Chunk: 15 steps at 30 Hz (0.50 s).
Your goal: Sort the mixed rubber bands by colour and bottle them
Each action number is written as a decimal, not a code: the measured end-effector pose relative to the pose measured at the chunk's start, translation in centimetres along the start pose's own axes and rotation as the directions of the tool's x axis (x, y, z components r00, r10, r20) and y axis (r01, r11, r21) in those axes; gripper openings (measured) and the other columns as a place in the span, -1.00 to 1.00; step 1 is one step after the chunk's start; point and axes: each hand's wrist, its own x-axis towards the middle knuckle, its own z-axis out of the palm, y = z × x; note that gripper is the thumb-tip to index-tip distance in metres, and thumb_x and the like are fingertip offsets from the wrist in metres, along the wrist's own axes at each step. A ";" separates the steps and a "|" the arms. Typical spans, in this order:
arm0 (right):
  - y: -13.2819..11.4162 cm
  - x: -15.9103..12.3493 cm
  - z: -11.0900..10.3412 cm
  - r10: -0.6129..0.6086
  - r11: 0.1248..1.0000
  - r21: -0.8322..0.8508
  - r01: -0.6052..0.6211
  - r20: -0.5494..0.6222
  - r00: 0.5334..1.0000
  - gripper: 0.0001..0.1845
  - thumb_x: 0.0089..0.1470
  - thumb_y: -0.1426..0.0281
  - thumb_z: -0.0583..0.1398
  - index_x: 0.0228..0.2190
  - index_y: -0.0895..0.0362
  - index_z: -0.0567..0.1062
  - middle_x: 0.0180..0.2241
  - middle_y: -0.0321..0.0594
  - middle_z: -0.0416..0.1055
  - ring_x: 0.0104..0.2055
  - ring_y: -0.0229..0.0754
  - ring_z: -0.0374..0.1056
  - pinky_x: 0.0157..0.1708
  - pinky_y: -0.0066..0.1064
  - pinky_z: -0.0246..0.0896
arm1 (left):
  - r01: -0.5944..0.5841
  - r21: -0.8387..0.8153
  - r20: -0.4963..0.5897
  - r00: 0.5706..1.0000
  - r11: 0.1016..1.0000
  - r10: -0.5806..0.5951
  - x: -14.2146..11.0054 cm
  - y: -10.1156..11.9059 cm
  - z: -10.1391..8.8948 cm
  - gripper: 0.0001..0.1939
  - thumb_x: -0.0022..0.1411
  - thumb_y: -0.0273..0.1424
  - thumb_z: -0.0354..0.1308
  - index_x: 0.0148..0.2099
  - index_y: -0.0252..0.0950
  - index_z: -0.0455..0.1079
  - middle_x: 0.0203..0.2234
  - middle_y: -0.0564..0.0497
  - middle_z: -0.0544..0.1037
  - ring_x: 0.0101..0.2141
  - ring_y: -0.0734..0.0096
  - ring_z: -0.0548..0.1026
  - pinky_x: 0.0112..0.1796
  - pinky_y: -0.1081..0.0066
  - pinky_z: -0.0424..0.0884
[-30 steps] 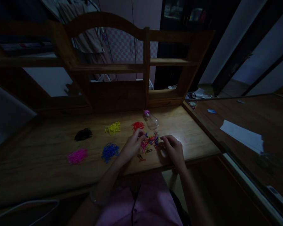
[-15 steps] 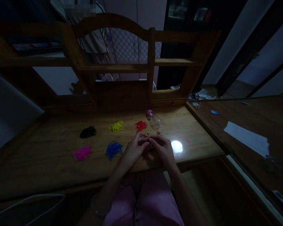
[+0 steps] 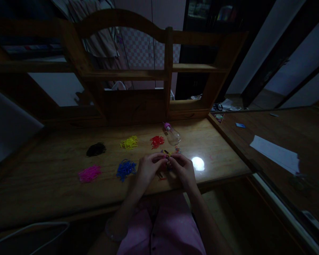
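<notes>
One small pink piece (image 3: 165,156) is being pinched, as far as the dim light shows, by the closed fingers of the left hand (image 3: 147,170). The fingers of the right hand (image 3: 184,170) are being held bent just beside it; whether anything is being gripped there cannot be told. Mixed loops (image 3: 177,150) are being partly hidden by both hands, and one orange piece (image 3: 162,179) is being exposed nearer the body.

To the left and behind, five single-colour heaps are being carried by the surface (image 3: 223,156): one black (image 3: 96,149), one pink (image 3: 89,174), one yellow (image 3: 129,142), one blue (image 3: 126,169) and one red (image 3: 157,141); their pieces cannot be counted. Beside the red heap, one clear bulb-shaped bottle (image 3: 173,136) is being supported on its side. The surface is being backed by one wooden shelf unit (image 3: 168,53).
</notes>
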 end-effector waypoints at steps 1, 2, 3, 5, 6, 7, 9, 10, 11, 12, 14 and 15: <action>0.1 -0.1 0.0 -0.003 1.000 -0.002 0.003 -0.005 1.000 -0.75 0.01 0.19 0.28 -0.32 0.10 0.57 -0.32 -0.21 0.57 -0.26 -0.12 0.49 -0.22 -0.33 0.39 | -0.009 0.026 -0.015 1.000 1.000 0.009 0.0 0.0 0.0 -0.82 0.06 -0.32 0.29 -0.25 -0.23 0.58 -0.28 -0.03 0.65 -0.23 0.20 0.60 -0.14 0.29 0.48; 0.2 -0.1 -0.1 -0.004 1.000 -0.003 0.004 -0.007 1.000 -0.75 0.02 0.19 0.28 -0.32 0.10 0.57 -0.32 -0.21 0.57 -0.26 -0.12 0.49 -0.22 -0.33 0.39 | -0.016 0.051 -0.025 1.000 0.999 0.018 0.0 0.0 -0.1 -0.83 0.06 -0.30 0.29 -0.26 -0.22 0.58 -0.29 -0.02 0.65 -0.24 0.20 0.60 -0.14 0.29 0.48; 0.2 -0.1 -0.1 -0.003 1.000 -0.005 0.003 -0.006 1.000 -0.75 0.02 0.20 0.28 -0.31 0.10 0.57 -0.32 -0.21 0.57 -0.27 -0.13 0.48 -0.23 -0.34 0.39 | -0.019 0.073 -0.033 0.999 0.997 0.022 0.0 0.2 -0.2 -0.83 0.07 -0.30 0.28 -0.26 -0.21 0.59 -0.30 -0.02 0.65 -0.24 0.20 0.60 -0.14 0.29 0.47; 0.3 -0.2 -0.2 -0.002 1.000 -0.004 0.002 -0.003 1.000 -0.76 0.03 0.20 0.28 -0.31 0.10 0.56 -0.33 -0.22 0.56 -0.29 -0.15 0.48 -0.25 -0.36 0.38 | -0.003 0.108 -0.067 0.998 0.994 0.010 -0.2 0.5 -0.7 -0.84 0.08 -0.30 0.27 -0.27 -0.21 0.59 -0.32 -0.01 0.65 -0.25 0.20 0.59 -0.14 0.28 0.47; 0.4 -0.2 -0.2 -0.004 1.000 -0.002 0.004 -0.002 1.000 -0.76 0.03 0.21 0.28 -0.31 0.11 0.56 -0.34 -0.22 0.56 -0.29 -0.15 0.47 -0.26 -0.37 0.38 | 0.007 0.119 -0.086 0.996 0.993 0.003 -0.2 0.7 -1.0 -0.84 0.09 -0.30 0.26 -0.27 -0.21 0.59 -0.32 -0.01 0.65 -0.26 0.21 0.59 -0.15 0.28 0.47; 0.4 -0.2 -0.3 -0.006 1.000 -0.001 0.006 -0.002 1.000 -0.76 0.04 0.21 0.28 -0.31 0.11 0.56 -0.33 -0.22 0.56 -0.29 -0.15 0.47 -0.26 -0.37 0.37 | 0.004 0.123 -0.102 0.995 0.992 0.009 -0.3 0.9 -1.3 -0.84 0.10 -0.30 0.25 -0.28 -0.22 0.59 -0.32 -0.02 0.65 -0.26 0.22 0.59 -0.16 0.29 0.47; 0.4 -0.2 -0.3 -0.009 1.000 -0.003 0.009 -0.002 1.000 -0.76 0.05 0.21 0.27 -0.30 0.11 0.56 -0.32 -0.21 0.56 -0.26 -0.14 0.47 -0.25 -0.37 0.37 | -0.055 0.148 -0.117 0.990 0.987 0.073 -0.4 1.2 -1.9 -0.85 0.12 -0.30 0.24 -0.30 -0.23 0.59 -0.28 -0.02 0.63 -0.23 0.24 0.57 -0.15 0.30 0.46; 0.4 -0.2 -0.3 -0.006 1.000 -0.008 0.006 -0.002 1.000 -0.76 0.05 0.21 0.27 -0.30 0.11 0.56 -0.32 -0.21 0.56 -0.26 -0.14 0.47 -0.25 -0.37 0.37 | -0.101 0.176 -0.119 0.985 0.979 0.123 -0.4 1.3 -2.2 -0.85 0.13 -0.29 0.23 -0.31 -0.22 0.58 -0.26 -0.02 0.62 -0.21 0.25 0.56 -0.13 0.31 0.45; 0.4 -0.3 -0.3 0.001 1.000 -0.014 -0.001 -0.002 1.000 -0.76 0.05 0.21 0.27 -0.30 0.11 0.56 -0.32 -0.21 0.56 -0.26 -0.14 0.47 -0.25 -0.37 0.37 | -0.142 0.212 -0.121 0.978 0.967 0.170 -0.5 1.4 -2.6 -0.84 0.14 -0.28 0.23 -0.31 -0.22 0.58 -0.25 -0.02 0.60 -0.19 0.27 0.54 -0.12 0.32 0.44; 0.4 -0.3 -0.3 0.009 1.000 -0.019 -0.009 -0.002 1.000 -0.76 0.05 0.21 0.27 -0.30 0.11 0.56 -0.32 -0.21 0.55 -0.26 -0.13 0.47 -0.26 -0.36 0.37 | -0.167 0.248 -0.127 0.971 0.954 0.203 -0.7 1.5 -3.1 -0.83 0.15 -0.26 0.23 -0.31 -0.21 0.58 -0.25 -0.01 0.58 -0.18 0.28 0.53 -0.11 0.33 0.43; 0.4 -0.3 -0.3 0.017 1.000 -0.022 -0.017 -0.002 1.000 -0.76 0.05 0.20 0.27 -0.30 0.11 0.56 -0.33 -0.21 0.55 -0.27 -0.13 0.47 -0.25 -0.36 0.37 | -0.160 0.311 -0.166 0.961 0.937 0.219 -1.3 1.3 -4.6 -0.80 0.18 -0.23 0.20 -0.26 -0.20 0.58 -0.26 0.00 0.56 -0.19 0.29 0.52 -0.11 0.34 0.42; 0.4 -0.3 -0.3 0.021 1.000 -0.017 -0.021 -0.001 1.000 -0.76 0.05 0.21 0.27 -0.30 0.10 0.56 -0.33 -0.21 0.55 -0.27 -0.13 0.47 -0.25 -0.36 0.37 | -0.136 0.348 -0.200 0.956 0.928 0.215 -1.8 1.1 -5.8 -0.78 0.20 -0.22 0.18 -0.22 -0.19 0.57 -0.25 0.01 0.56 -0.19 0.29 0.51 -0.11 0.33 0.42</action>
